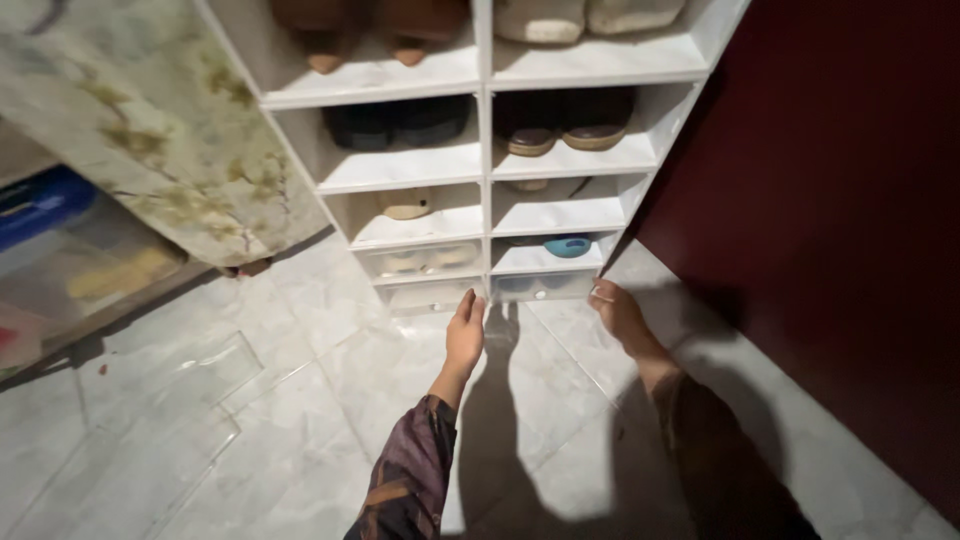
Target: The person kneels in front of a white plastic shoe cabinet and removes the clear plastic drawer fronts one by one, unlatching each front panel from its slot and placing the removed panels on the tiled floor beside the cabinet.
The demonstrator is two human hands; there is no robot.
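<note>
Both my hands reach down to a clear plastic shoe box (543, 287) at the bottom right of a white shoe rack (484, 150). My left hand (465, 333) is flat against the box's left front corner, fingers together. My right hand (618, 312) touches its right front corner with fingertips bent at the edge. Whether either hand grips the box is not clear. A second clear box (432, 294) sits to the left in the bottom row. Dark shoes (565, 122) and a blue item (568, 245) lie on shelves above.
A dark red wall or door (830, 200) stands close on the right. A marble-patterned open door panel (140, 130) hangs at the left, with a blue bin (40, 205) behind it. A clear plastic lid (180, 375) lies on the pale tiled floor (300, 440).
</note>
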